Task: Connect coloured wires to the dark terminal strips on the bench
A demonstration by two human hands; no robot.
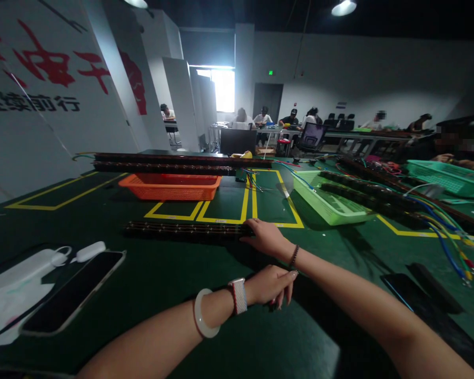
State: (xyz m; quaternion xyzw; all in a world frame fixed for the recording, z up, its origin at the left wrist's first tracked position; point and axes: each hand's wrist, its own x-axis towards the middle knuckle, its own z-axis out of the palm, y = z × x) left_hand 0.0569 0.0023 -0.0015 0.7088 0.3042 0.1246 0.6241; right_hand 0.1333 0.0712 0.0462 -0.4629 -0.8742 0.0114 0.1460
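Note:
My right hand point(265, 237) is closed over the right end of a long black strip point(181, 230) that lies crosswise on the green table. Small shiny metal points run in a row along this strip. Nearer to me, my left hand point(270, 285) hangs just below my right wrist, fingers loosely bent and thumb stretched out apart from them. No object shows clearly in it, though the inside of its palm is hidden. Beyond the strip stands an orange basket point(174, 188), with similar long dark strips point(161, 164) resting across its top.
A light green basket point(339, 213) with dark strips and coloured wires point(444, 247) stands at right. A phone point(77, 295) and white pouch point(16, 289) lie at left; a dark flat device point(422, 300) lies at right. Yellow tape point(225, 221) marks the table. People sit at far benches.

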